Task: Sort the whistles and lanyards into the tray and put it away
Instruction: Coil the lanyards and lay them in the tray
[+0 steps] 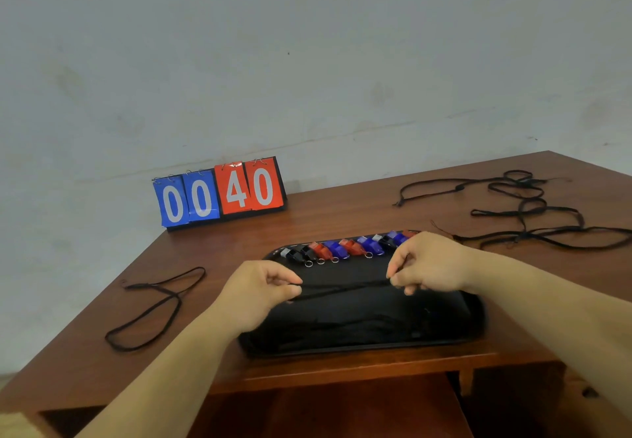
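The wooden bench (239,246) fills the lower half of the view, its right end cut off by the frame and its near edge partly covered by the person's two forearms. A dark opening under the benchtop shows at the bottom, too shadowed to make out.

On the bench near the front edge lies the black tray (475,318). Its inside is so dark that anything black lying in it is hard to tell from the tray itself; faint strands seem to cross the near part, but I cannot be sure. Along the tray's far rim runs a row of whistles (342,249), black, red and blue, side by side with small metal rings toward the person; the right end of the row is hidden behind the right hand.

A tangle of loose lanyards (526,212) sprawls on the bench to the right of the tray, running out of the frame. A flip scoreboard (219,195) stands at the far left edge against the wall, reading 00 and 40. One single lanyard (154,307) lies looped on the bench left of the tray.

Both hands hover over the tray's middle. The left hand (256,294) has its fingers (290,280) pinched closed on one end of a black cord (342,290); the right hand (431,266) pinches the other end, its other fingers curled in. The cord stretches nearly straight between them, just above the tray.
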